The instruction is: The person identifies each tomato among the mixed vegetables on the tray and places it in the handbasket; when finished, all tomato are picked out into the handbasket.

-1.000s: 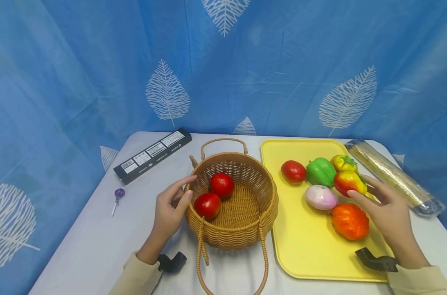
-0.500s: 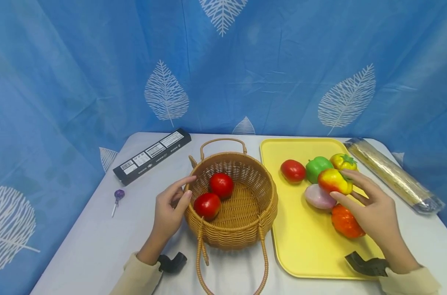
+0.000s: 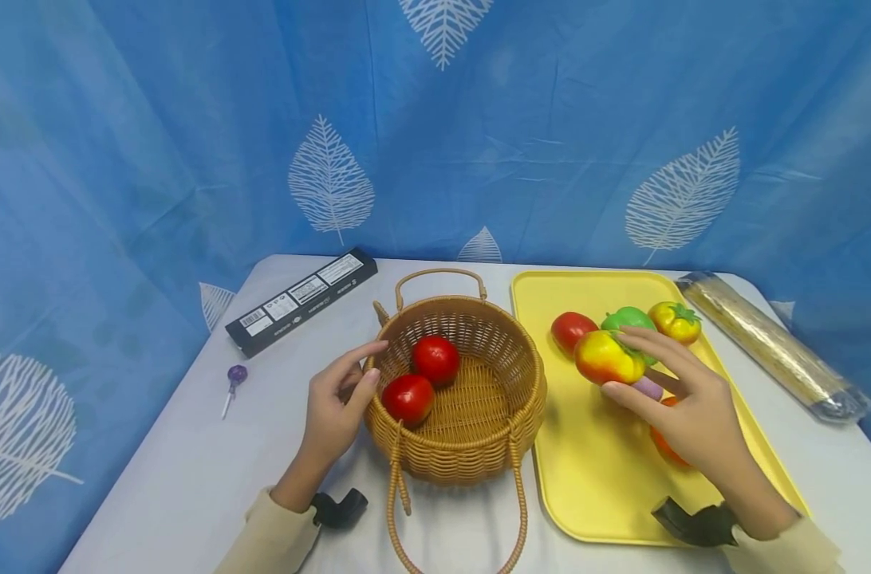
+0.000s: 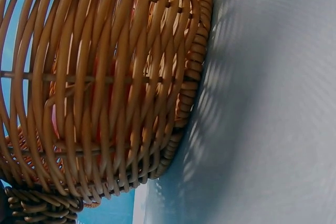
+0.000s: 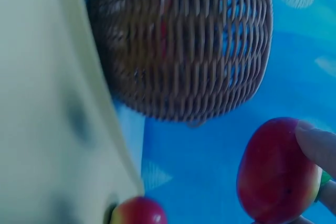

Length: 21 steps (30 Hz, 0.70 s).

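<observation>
My right hand (image 3: 694,399) pinches a red-and-yellow toy fruit (image 3: 609,357) with a green top, held above the yellow tray (image 3: 593,494). In the right wrist view the thumb presses on this fruit (image 5: 273,171), seen from its red side. At the left rim of a round wicker basket (image 3: 457,462), my left hand (image 3: 335,399) grips with thumb and forefinger on the edge. Inside the basket, toward its left, lie two red toy tomatoes (image 3: 435,360). The basket's woven wall (image 4: 115,87) fills much of the left wrist view, where no fingers show.
On the tray lie a red toy fruit (image 3: 569,330), a green pepper (image 3: 629,319), a yellow fruit (image 3: 675,321), and partly hidden purple (image 3: 648,388) and orange pieces (image 3: 667,440). Around stand a black box (image 3: 302,301), a purple lollipop (image 3: 236,375) and a gold roll (image 3: 773,347).
My right hand has carried the red-and-yellow fruit leftward over the tray, toward the basket. The left hand stays at the basket rim.
</observation>
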Tool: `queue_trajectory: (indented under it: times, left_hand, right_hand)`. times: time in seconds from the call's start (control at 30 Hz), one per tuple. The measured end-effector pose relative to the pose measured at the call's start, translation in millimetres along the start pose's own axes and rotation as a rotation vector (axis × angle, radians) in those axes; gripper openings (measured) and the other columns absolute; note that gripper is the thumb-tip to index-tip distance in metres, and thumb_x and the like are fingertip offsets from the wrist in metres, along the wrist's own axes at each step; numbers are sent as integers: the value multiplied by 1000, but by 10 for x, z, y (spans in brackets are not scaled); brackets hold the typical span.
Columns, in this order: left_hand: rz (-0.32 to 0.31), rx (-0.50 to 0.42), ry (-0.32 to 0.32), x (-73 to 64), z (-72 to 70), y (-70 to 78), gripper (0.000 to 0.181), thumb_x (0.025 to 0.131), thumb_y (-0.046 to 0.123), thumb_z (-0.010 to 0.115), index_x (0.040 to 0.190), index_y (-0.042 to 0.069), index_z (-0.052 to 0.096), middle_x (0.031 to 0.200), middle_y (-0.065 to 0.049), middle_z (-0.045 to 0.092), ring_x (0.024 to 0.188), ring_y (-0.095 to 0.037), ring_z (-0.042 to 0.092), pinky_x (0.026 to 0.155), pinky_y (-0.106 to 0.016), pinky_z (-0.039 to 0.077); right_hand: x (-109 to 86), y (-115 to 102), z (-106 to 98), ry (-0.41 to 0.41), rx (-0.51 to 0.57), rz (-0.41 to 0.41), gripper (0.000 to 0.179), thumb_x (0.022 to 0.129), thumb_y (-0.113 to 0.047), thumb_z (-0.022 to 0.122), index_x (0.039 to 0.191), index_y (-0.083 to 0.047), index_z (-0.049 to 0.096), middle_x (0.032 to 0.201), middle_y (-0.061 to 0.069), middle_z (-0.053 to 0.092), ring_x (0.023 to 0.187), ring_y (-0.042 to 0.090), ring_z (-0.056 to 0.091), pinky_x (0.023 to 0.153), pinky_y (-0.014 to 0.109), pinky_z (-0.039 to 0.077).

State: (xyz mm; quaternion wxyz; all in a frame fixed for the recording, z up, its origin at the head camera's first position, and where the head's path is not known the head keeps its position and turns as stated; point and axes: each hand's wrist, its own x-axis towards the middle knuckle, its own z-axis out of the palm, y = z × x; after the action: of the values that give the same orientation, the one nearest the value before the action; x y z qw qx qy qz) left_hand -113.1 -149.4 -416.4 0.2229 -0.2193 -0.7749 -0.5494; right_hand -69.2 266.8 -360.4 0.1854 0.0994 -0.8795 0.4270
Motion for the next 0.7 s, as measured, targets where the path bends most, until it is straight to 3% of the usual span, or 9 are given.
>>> queue_trajectory:
  times: [0.17, 0.37, 0.7]
  left_hand:
    - [5, 5, 5, 2, 2, 11, 36, 97, 4, 63, 130, 14, 70, 62, 6, 36, 54, -9, 30, 49, -25, 30]
    - [14, -3, 10, 12, -5, 22, 36, 96, 3, 63, 130, 14, 70, 62, 5, 37, 53, -8, 30, 48, -24, 30]
    - [35, -7, 22, 6, 8, 14, 37, 94, -1, 64, 129, 9, 70, 61, 4, 38, 53, -8, 30, 48, -24, 30]
  right_hand:
    - [34, -122, 71, -19, 110, -80, 65, 75, 10, 85, 134, -10, 67, 142, 8, 59, 131, 10, 53, 91, 15, 48]
    - [61, -263, 117, -52, 189, -114, 67, 75, 16, 82, 136, -5, 65, 144, 11, 57, 131, 12, 54, 92, 18, 49]
    - [66, -454, 242, -137, 324, -93, 66, 79, 15, 79, 140, -6, 62, 148, 10, 55, 134, 17, 53, 91, 27, 52]
